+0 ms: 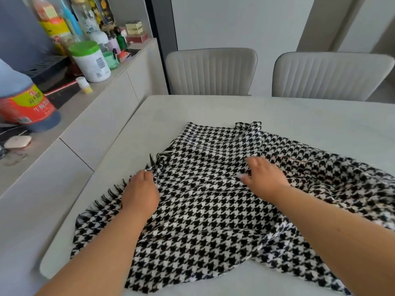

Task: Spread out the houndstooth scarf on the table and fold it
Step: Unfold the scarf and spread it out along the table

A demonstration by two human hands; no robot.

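- I see the black-and-white houndstooth woven scarf lying on the pale grey matte table, partly opened out but rumpled, not flat.
- Its fringed short edge runs along the left side of the table, close to the table's left rim; black tassels stick out there.
- The far part of the scarf has a small folded-over corner standing up in a ridge near the middle of the table.
- The right-hand portion is bunched in loose folds and trails off toward the right edge of view.
- The near edge hangs close to the table's front rim, with a V-shaped gap of bare table showing between two lobes of cloth.
- Left hand: it rests on the cloth just inside the fringe, fingers curled down and inward at the bunched fabric. The fingertips are hidden, so I cannot tell whether it pinches cloth or only presses on it.
- Right hand: it lies on the scarf near the centre, fingers loosely extended toward the left, thumb out, pressing on the fabric rather than gripping it.
- Both bare forearms reach in from the near edge, crossing over the scarf.
- Beyond the table stand two beige ribbed upholstered chairs, backs facing me.
- To the left runs a light grey sideboard crowded with bottles and jars, among them a white tub with a green lid and a large dark bottle with a red and yellow label.
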